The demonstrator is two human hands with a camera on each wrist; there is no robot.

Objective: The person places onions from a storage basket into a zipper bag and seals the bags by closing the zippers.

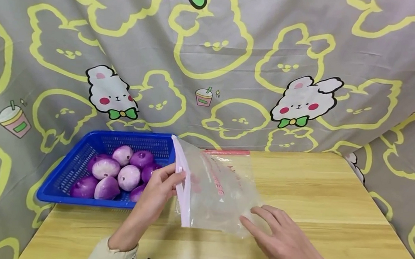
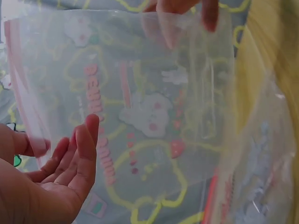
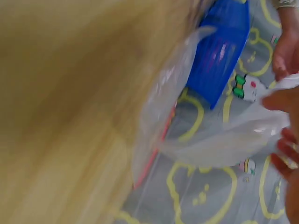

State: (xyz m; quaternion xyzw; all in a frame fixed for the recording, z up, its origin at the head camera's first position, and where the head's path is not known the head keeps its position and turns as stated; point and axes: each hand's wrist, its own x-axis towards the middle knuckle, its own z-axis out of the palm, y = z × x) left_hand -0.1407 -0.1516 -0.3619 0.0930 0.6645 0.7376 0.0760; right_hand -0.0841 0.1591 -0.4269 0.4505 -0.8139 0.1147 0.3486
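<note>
A clear zip bag (image 1: 220,189) with pink print and a pale pink zip edge hangs between my hands above the table. My left hand (image 1: 158,193) holds it at the zip edge, thumb in front. At the bag's far end, my right hand (image 1: 279,236) touches the film with fairly straight, spread fingers; some of these fingers (image 2: 170,28) show through the film in the left wrist view. Left of the bag, a blue plastic basket (image 1: 46,187) holds several purple onions (image 1: 129,177), partly hidden by my left hand.
Behind the held bag, another clear bag with a red zip strip (image 1: 228,152) lies on the wooden table (image 1: 335,208). A grey patterned curtain (image 1: 236,61) hangs along the table's back and sides.
</note>
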